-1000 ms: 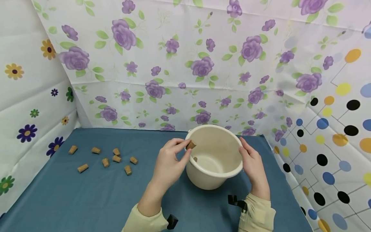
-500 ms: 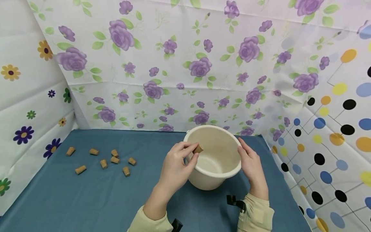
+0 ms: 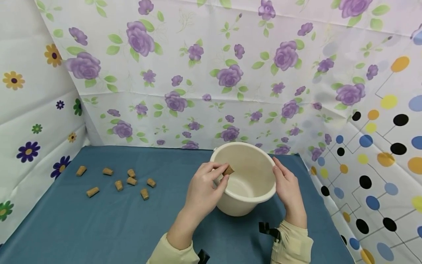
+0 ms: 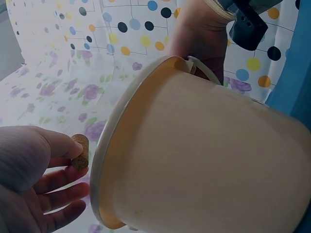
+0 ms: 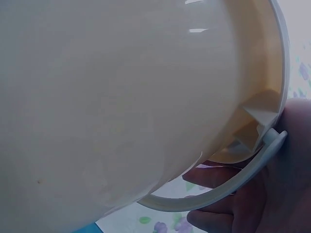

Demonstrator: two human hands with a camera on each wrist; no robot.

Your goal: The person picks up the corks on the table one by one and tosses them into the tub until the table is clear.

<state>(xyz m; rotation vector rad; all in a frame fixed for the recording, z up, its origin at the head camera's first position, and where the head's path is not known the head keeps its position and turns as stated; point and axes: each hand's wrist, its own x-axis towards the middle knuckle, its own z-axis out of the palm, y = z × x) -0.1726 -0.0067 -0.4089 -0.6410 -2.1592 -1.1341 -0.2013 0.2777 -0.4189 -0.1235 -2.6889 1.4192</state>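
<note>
A cream plastic bucket stands tilted on the blue cloth, its mouth facing up and toward me. My left hand pinches a cork between thumb and fingers, over the near left rim in the head view. Seen from the left wrist, the cork is just outside the rim line, and the other fingers are spread. My right hand grips the bucket's right rim. In the right wrist view its fingers lie by the outer wall, near the curved handle. The left hand hides part of the bucket's inside.
Several loose corks lie scattered on the left of the blue cloth. A flowered sheet hangs behind, with patterned sheets on both sides. Black wrist mounts sit at the sleeves.
My left hand has moved right with the pinched cork, from the bucket's left rim to over its opening. The right hand and bucket stay in place.
</note>
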